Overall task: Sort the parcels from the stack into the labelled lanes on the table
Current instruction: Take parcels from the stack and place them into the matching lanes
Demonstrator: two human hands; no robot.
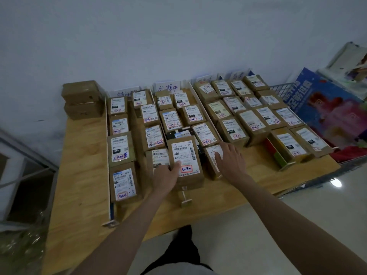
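Left hand (166, 176): arm extended, fingers curled around near-left edge of brown cardboard parcel with white label (185, 161).
Right hand (230, 157): arm outstretched, fingers straight, resting flat on neighbouring brown parcel (213, 165).

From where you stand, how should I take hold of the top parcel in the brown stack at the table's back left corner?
Grip the top parcel by its two short ends, coming down from above and from the front. It lies flat on the lower parcel, its top face free; the wall stands behind it, and a lane divider stands close on its right.
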